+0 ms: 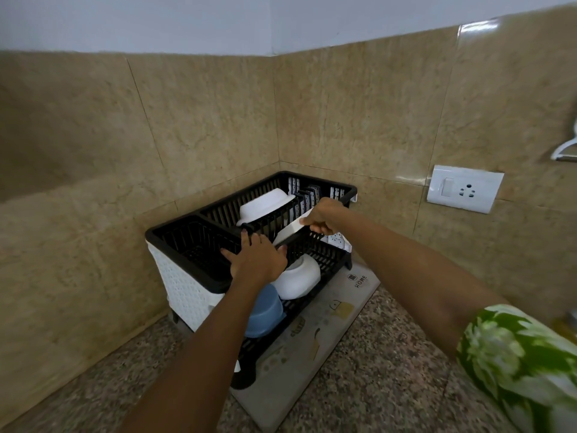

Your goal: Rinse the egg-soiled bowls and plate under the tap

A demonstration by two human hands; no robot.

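A black and white two-tier dish rack (pixel 175 245) stands in the tiled corner. My right hand (pixel 323 215) grips the edge of a white plate (pixel 290 231) set among the upper tier's dividers. My left hand (pixel 257 259) lies flat with spread fingers on the rack's front rail, holding nothing. A white bowl (pixel 265 206) leans upside down in the upper tier. On the lower tier a second white bowl (pixel 299 279) and a blue bowl (pixel 265 310) rest tilted, partly hidden behind my left forearm.
A patterned drying mat (pixel 312 348) lies under the rack on the speckled granite counter (pixel 374 385). A white switch and socket plate (pixel 465 189) is on the right wall, with a white hook (pixel 565 148) above it. No tap or sink is in view.
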